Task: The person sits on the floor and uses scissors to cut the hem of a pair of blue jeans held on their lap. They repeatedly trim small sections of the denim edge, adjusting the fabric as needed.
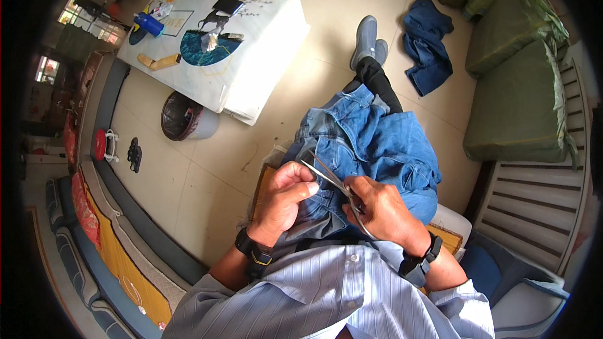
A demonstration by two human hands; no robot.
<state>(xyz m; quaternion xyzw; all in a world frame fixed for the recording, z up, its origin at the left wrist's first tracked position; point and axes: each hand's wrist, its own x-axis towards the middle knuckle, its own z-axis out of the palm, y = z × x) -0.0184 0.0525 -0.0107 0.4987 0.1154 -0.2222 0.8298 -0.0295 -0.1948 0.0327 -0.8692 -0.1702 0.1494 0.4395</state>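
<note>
Blue denim jeans (pixel 402 150) lie bunched across my lap, with a pocket and seams showing on the near side. My right hand (pixel 380 207) is wrapped round the handles of a pair of metal scissors (pixel 330 176). The scissor blades are spread apart and point up and to the left, over the denim. Close by the blade tips, my left hand (pixel 286 198) is closed, its thumb pressed against curled fingers. Whatever lies in that pinch is hidden or too small to make out.
Another pair of jeans (pixel 430 44) is on the tiled floor ahead. A white table (pixel 270 44) at the far left bears a blue bottle (pixel 149 24) and small items. Beside it stands a waste bin (pixel 204 122). Green cushions (pixel 512 113) sit on a slatted bench at right.
</note>
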